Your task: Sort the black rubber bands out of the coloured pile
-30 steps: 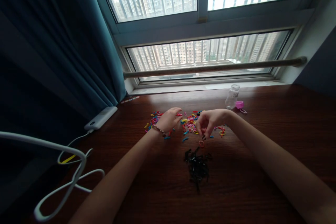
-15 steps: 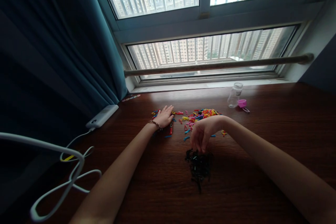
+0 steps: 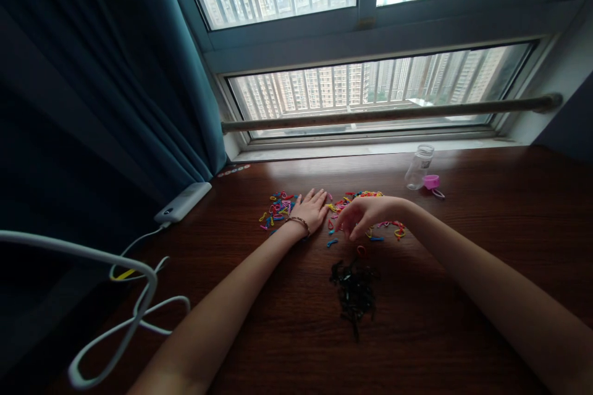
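My left hand (image 3: 311, 211) lies palm down with its fingers spread, between a scatter of small colored clips (image 3: 279, 207) on its left and a larger colored pile (image 3: 365, 195) on its right. Over the near side of that pile hangs my right hand (image 3: 361, 216), fingers bent downward and apart, with nothing visible in them. A heap of black clips (image 3: 356, 293) lies on the brown tabletop (image 3: 278, 339) below my right hand. One red clip (image 3: 361, 251) sits just above the black heap, and a blue clip (image 3: 332, 242) is to its left.
A clear bottle (image 3: 419, 166) stands at the back right, beside a pink lid (image 3: 432, 182) with a loop. At the left are a white power bank (image 3: 183, 202), a looping white cable (image 3: 151, 284) and a blue curtain (image 3: 185, 74). A rail crosses the window behind.
My left hand has slid right, uncovering the left scatter of clips. My right hand has lifted away from the black heap toward the colored pile, and a red clip now shows above the heap.
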Tool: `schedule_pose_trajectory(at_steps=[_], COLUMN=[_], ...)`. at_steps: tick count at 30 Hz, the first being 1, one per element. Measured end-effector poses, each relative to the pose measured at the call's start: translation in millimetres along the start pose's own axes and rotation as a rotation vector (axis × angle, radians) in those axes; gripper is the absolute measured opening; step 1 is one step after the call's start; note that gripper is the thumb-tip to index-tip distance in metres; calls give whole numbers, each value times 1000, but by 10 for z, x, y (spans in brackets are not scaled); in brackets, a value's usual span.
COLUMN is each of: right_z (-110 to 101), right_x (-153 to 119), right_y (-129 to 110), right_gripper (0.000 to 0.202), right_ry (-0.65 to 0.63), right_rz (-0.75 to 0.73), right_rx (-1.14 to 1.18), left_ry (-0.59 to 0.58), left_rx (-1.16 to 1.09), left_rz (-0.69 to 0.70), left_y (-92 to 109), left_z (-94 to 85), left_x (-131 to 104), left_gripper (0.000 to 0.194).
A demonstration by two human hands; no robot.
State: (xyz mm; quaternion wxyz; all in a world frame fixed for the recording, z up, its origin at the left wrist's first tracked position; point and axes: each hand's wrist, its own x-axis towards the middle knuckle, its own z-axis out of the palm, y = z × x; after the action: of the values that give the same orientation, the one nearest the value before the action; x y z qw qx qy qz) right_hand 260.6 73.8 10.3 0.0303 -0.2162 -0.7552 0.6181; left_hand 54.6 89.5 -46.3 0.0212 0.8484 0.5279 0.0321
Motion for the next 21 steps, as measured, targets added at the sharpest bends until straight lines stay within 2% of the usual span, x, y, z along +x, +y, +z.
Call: schedule_pose_trajectory(at_steps=[3, 5, 7, 10, 11, 13, 17, 19, 21], right_z=[-55, -105, -168, -275, -309, -368, -436, -444, -442], right_x=[-24, -21, -11, -19, -30, -57, -97, -102, -103], right_y=[37, 88, 153, 249, 275, 318, 367, 373, 368], right_gripper=[37, 32, 30, 30, 30, 30, 27, 25, 25], right_ry=[192, 436, 705, 964, 1010, 1084, 1159, 1164, 1158], right_rz=[-14, -41, -81, -124, -133, -148, -154, -147, -140], right_rx=[54, 117, 199, 324, 350, 381, 404, 413, 424], left_ry=[48, 131, 166, 26, -24, -56, 7, -15, -82], left_rx=[35, 60, 63, 32, 28, 50, 133, 115, 63], left_rz=[-114, -142, -58, 174, 202, 141, -74, -46, 67], left_y=[-70, -94, -68, 14, 31, 31, 17, 96, 230], left_z=[-29, -67, -94, -98, -93, -86, -116, -132, -130], left_x=[-1, -7, -14, -25, -29, -38, -77, -111, -155], left_gripper=[46, 46, 47, 48, 49, 51, 53, 56, 60])
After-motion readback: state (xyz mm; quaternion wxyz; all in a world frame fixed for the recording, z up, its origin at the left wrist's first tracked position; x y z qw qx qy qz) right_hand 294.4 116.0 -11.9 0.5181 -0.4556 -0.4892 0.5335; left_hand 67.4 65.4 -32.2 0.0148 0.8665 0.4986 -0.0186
